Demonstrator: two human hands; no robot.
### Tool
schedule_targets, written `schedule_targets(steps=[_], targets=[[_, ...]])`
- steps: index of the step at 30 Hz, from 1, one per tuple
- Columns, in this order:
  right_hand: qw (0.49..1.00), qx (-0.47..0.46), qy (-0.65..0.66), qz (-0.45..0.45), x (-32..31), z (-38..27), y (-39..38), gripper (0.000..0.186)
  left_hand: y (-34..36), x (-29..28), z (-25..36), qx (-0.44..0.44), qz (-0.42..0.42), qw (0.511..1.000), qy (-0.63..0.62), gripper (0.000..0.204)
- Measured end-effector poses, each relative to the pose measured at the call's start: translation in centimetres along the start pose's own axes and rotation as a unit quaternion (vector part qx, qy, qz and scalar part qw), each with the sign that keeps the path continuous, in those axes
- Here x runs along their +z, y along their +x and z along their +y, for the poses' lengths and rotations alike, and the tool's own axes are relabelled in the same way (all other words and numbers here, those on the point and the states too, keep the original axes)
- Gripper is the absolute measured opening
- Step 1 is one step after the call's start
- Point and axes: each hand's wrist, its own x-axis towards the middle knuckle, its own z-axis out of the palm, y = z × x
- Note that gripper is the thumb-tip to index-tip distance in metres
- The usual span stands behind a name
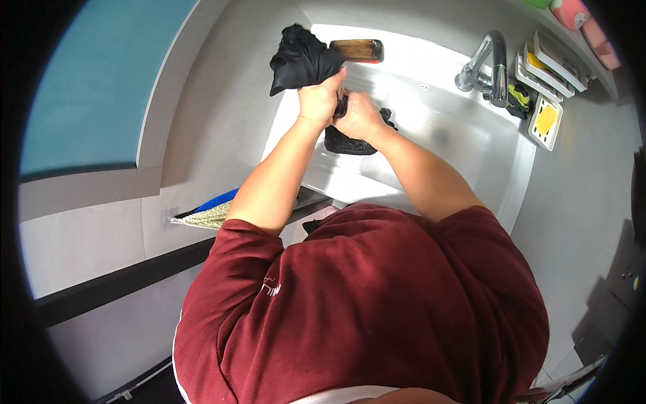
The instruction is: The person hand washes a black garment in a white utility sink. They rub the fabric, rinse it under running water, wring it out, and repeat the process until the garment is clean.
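Note:
Over the left part of a white sink [464, 155], both my hands are closed on a black cloth [306, 59], perhaps a garment. My left hand [319, 99] grips it, and a bunched part sticks up beyond that hand toward the far left. Right beside it, my right hand [361, 116] clenches the same dark fabric. A lower part of the cloth hangs below my right hand against the ridged side of the sink. The fingertips of both hands are partly hidden by the fabric and by each other.
A brown brush or soap block [358, 50] lies on the sink's far rim. A chrome faucet [486, 71] stands at the far right. Beside it are white soap racks [548, 67], a dish with a yellow piece [546, 121], and a black-and-yellow cloth [518, 101]. Blue-and-patterned fabric [208, 212] hangs left.

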Motion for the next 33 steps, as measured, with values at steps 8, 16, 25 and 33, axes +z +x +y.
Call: schedule_targets(steps=[8, 16, 25, 33], targets=[[0.974, -0.158, -0.145, 0.078, 1.4, 2.7, -0.1, 0.059, -0.7, -1.3, 2.3, -0.059, 0.101, 0.992, -0.044, 0.019], [0.986, 0.022, -0.151, -0.069, 2.3, 7.9, 1.2, 0.08, -2.1, -7.1, -2.8, 0.061, 0.073, 0.984, 0.151, 0.013], [0.972, -0.131, -0.165, -0.106, 6.0, 9.1, -0.9, 0.024, -8.9, -12.2, -8.1, -0.068, 0.029, 0.942, 0.328, 0.055], [0.935, -0.146, -0.222, -0.235, 6.4, 7.9, 1.2, 0.026, -8.5, -13.9, -10.8, 0.072, -0.251, 0.76, 0.595, 0.106]])
